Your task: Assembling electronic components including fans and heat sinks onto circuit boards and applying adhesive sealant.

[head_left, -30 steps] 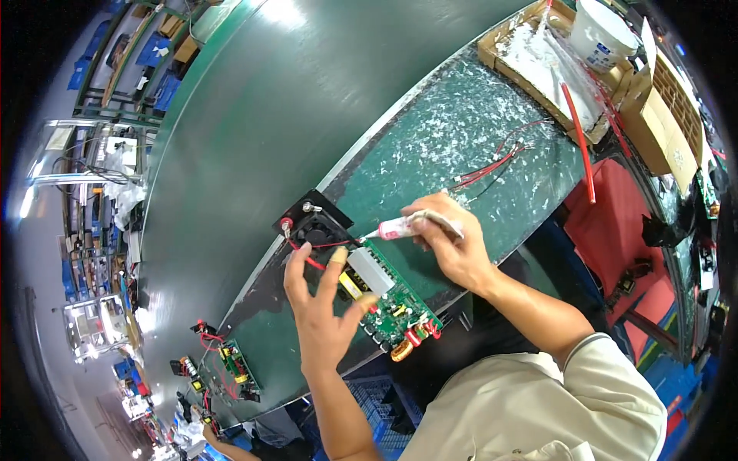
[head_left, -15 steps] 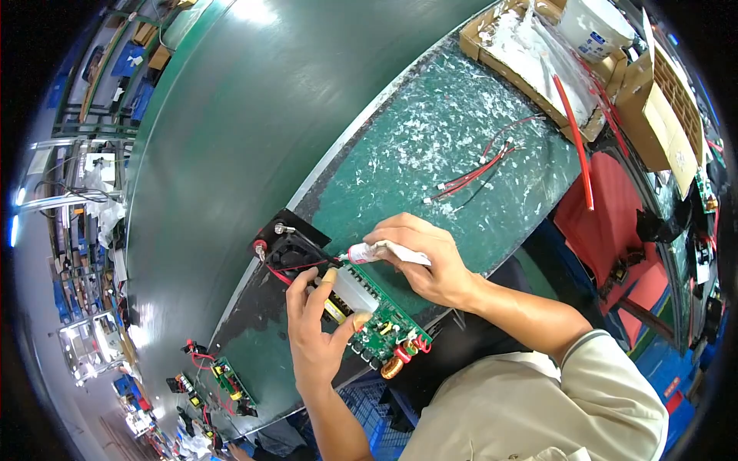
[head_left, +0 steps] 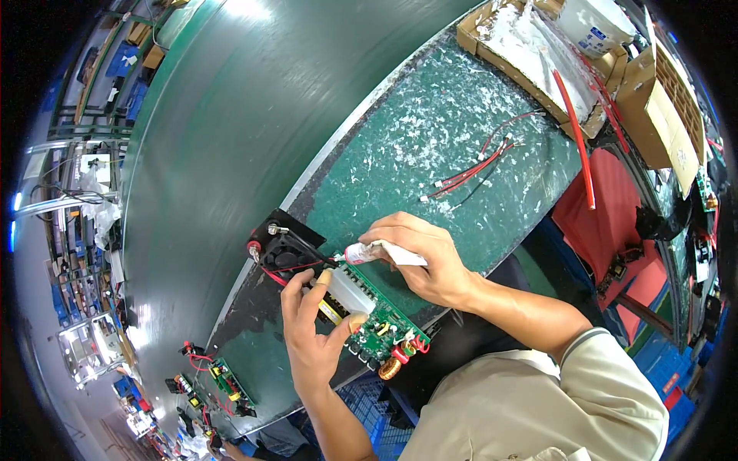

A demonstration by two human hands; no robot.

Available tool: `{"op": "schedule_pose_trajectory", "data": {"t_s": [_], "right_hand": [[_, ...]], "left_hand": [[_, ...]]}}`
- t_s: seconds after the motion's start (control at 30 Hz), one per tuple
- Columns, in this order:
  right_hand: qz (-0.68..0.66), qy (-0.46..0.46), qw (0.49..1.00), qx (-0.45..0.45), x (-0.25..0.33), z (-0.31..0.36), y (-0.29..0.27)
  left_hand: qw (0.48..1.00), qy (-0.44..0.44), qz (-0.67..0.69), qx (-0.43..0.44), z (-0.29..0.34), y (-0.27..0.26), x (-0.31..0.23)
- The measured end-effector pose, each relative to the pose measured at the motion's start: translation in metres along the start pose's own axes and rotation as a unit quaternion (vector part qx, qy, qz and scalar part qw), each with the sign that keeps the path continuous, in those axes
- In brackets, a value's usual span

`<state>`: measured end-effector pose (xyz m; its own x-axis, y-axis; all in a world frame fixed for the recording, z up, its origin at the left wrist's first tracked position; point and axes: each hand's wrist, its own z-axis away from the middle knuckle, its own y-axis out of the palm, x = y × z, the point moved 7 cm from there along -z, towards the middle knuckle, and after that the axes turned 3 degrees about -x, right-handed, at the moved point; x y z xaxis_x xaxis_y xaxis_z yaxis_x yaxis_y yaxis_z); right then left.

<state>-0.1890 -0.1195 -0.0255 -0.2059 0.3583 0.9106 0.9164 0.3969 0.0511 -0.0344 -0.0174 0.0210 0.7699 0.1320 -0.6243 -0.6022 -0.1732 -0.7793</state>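
Observation:
A green circuit board [head_left: 394, 311] lies on the near part of the bench, with a pale heat sink block [head_left: 352, 291], black components and a copper coil along it. My left hand [head_left: 311, 330] grips the board across the block, thumb on the near side and fingertips at the far end; thumb and finger wear yellowish covers. A white tube with red marks [head_left: 358, 253] is squeezed in my right hand [head_left: 421, 257]. Its tip points left, at the board's far corner; whether it touches is too small to tell. Beside that corner sits a black fan [head_left: 292, 253] on a black panel with terminals.
Red and black wires with white connectors [head_left: 469, 177] lie on the white-flecked bench [head_left: 400, 146]. A cardboard tray [head_left: 492, 58] with white paste, a bucket [head_left: 596, 27] and a red rod [head_left: 573, 138] are at the far right. Other boards [head_left: 227, 380] lie lower left.
The tube and my right hand have shifted very slightly left. My left hand keeps its grip on the board, also a touch further left in the picture.

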Motion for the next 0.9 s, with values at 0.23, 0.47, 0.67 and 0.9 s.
{"op": "schedule_pose_trajectory", "data": {"t_s": [0.23,0.47,0.67,0.9], "right_hand": [[0.009,0.01,1.0,0.001,0.001,0.003,-0.005],[-0.049,0.126,0.985,-0.105,-0.006,-0.015,-0.04],[0.178,0.15,0.959,-0.163,0.006,-0.061,-0.118],[0.21,0.154,0.965,0.006,0.039,0.047,-0.063]], "left_hand": [[1.0,0.002,0.012,-0.001,0.002,0.004,0.0],[0.994,0.026,-0.042,-0.095,0.025,-0.017,0.01],[0.985,-0.03,0.034,-0.166,0.057,-0.031,0.036],[0.927,-0.056,0.327,-0.176,0.111,-0.017,0.026]]}}
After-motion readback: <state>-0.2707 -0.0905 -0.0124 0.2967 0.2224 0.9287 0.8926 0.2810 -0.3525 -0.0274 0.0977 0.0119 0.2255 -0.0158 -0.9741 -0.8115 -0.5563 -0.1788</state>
